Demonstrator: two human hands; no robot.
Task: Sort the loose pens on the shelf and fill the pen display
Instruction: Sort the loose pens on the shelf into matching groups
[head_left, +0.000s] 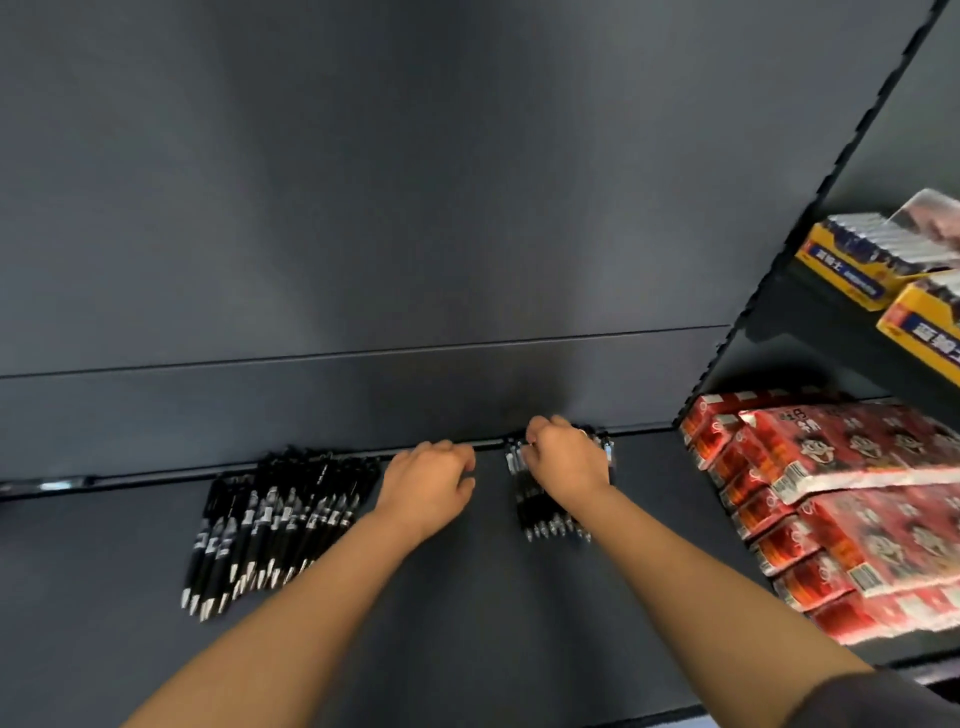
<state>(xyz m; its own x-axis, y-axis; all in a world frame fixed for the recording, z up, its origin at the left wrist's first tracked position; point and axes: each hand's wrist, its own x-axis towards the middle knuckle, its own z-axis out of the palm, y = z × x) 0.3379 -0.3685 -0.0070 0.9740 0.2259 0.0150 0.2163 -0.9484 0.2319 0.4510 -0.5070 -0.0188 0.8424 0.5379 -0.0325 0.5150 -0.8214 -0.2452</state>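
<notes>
Both arms outstretched; right hand (566, 462) curled over pen bundle (550, 514) (blurred); left hand (428, 483) curled, contents unclear.

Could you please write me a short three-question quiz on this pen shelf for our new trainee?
1. True or false: the right hand holds the smaller bundle of black click pens.
2. The larger fan of black pens lies: (A) left of the left hand; (B) between the two hands; (C) on the stacked red cartons.
3. Fill in: the cardboard boxes on the upper right shelf are coloured ____.
Key: 1 true; 2 A; 3 yellow.
</notes>
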